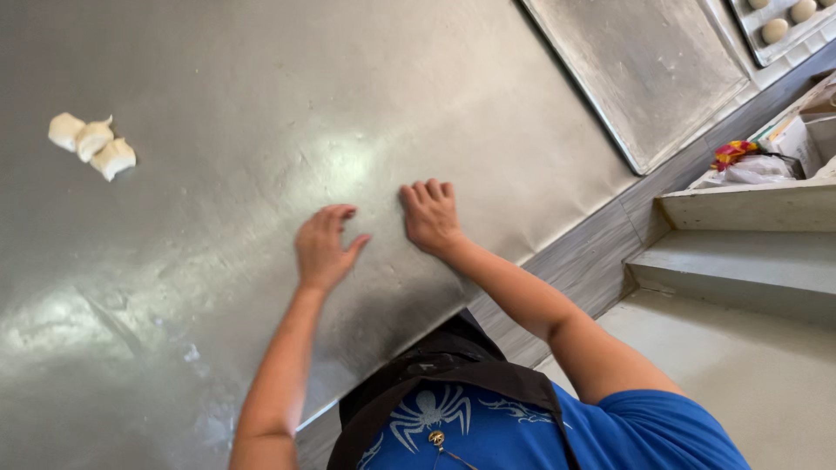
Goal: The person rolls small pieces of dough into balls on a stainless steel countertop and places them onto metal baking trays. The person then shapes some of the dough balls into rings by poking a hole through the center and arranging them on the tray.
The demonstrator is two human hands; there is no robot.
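Observation:
My left hand [322,248] and my right hand [429,216] rest palm down and cupped, side by side, on a steel table [261,78]. The palms hide whatever lies under them. Three cut pieces of pale dough [91,144] lie together at the far left of the table, well away from both hands. I wear a blue shirt and a dark apron.
An empty metal baking tray [644,70] lies at the table's upper right. Beyond it, a second tray [775,48] holds round dough balls [774,30]. Concrete steps [740,261] and a shelf with boxes and a plastic bag [749,170] are to my right.

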